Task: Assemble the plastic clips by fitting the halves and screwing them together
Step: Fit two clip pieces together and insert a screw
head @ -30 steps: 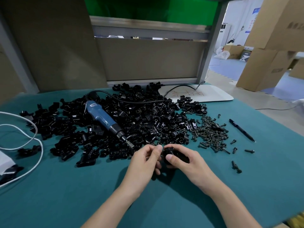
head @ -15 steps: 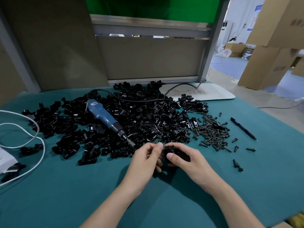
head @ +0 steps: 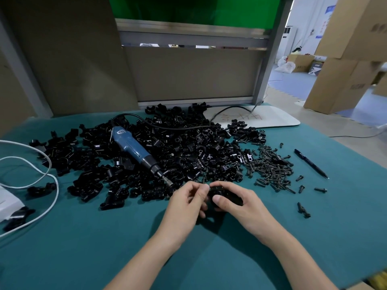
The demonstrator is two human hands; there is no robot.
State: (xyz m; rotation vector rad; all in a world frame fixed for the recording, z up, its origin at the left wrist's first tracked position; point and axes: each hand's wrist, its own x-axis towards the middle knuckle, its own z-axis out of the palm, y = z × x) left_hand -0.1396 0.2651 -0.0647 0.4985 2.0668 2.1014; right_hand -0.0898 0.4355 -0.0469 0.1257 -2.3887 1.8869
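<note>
**One clip in hand, screwing not yet done**

The right hand (head: 236, 203) grips a small glossy black clip (head: 219, 192), thumb curled over it. The left hand (head: 188, 203) pinches its left end. Whether a screw sits between the fingers, I cannot tell. The driver (head: 134, 148) lies unheld beyond the left fingertips on loose halves (head: 188, 151). Screws (head: 272, 168) lie beyond the right fingers. Most work looks left.

The bench (head: 83, 248) carries one blue screwdriver (head: 134, 149), one black pen (head: 311, 163), one white board (head: 261, 119), clip halves (head: 188, 147) and screws (head: 272, 166) heaped past counting, and two hands, the left hand (head: 186, 203) and the right hand (head: 236, 204), holding one clip (head: 222, 195).
</note>
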